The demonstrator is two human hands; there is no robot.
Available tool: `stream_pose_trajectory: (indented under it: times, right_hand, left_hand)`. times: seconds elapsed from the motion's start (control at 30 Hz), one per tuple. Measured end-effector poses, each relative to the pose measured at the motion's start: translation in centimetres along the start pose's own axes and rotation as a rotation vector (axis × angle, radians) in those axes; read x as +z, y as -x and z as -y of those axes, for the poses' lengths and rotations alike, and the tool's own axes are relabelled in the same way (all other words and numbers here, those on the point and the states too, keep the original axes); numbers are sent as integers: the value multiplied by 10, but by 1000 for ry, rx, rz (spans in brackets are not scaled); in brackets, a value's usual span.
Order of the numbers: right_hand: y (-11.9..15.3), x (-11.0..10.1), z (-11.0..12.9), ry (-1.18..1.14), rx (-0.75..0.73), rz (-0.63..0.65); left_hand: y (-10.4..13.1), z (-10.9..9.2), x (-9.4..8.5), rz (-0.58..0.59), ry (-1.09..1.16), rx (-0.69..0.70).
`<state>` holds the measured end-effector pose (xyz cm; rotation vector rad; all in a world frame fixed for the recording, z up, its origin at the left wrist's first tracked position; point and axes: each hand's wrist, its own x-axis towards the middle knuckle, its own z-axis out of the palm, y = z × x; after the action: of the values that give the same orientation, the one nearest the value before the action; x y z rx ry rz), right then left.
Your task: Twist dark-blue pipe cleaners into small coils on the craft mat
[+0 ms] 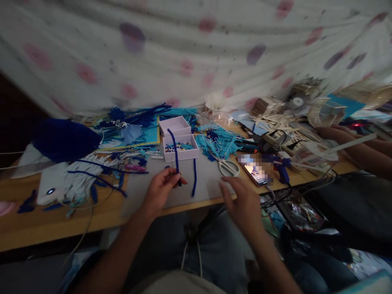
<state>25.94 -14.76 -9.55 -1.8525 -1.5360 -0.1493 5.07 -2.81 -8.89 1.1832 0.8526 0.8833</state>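
Note:
A dark blue fuzzy stem (175, 151) stands upright from the pinched fingers of my left hand (163, 185), above the grey mat (142, 196). Another short blue stem (194, 177) lies on the mat to its right. My right hand (241, 200) is at the table's front edge, blurred, with its fingers apart and nothing seen in them. Just beyond it lie scissors with pale handles (229, 168). Behind the held stem is an open white box (181, 154) of small beads, its lid (174, 125) behind it.
A phone (253, 170) and a blue glue gun (282, 169) lie to the right. Another person's arms (355, 143) reach in at the far right. Blue stems, a large blue fuzzy object (64, 140) and white pieces cover the left side. Cables hang at the front edge.

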Motion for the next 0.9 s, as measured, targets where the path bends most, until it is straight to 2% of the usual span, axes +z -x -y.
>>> stream_pose_trajectory:
  times: [0.1, 0.17, 0.23, 0.33, 0.5, 0.63, 0.77, 0.9]
  right_hand:
    - [-30, -1, -33, 190, 2, 63]
    - [-34, 5, -36, 170, 8, 77]
    - [-27, 14, -25, 93, 36, 112]
    - [-12, 31, 4, 46, 132, 248]
    - [-18, 55, 43, 232, 262, 384]
    - [-33, 59, 48, 278, 365, 466]
    - [-36, 57, 42, 124, 378, 516]
    - [-31, 55, 37, 1, 410, 505]
  left_hand:
    - [-13, -6, -4, 73, 27, -107]
    - [-19, -5, -2, 122, -15, -177]
    - [-20, 0, 2, 137, -72, -229]
    - [-13, 9, 7, 122, -166, -276]
    - [5, 18, 4, 154, -284, -329]
    - [10, 22, 0, 148, -322, -379]
    - [8, 24, -2, 156, -301, -375]
    - [5, 26, -2, 164, -260, -397]
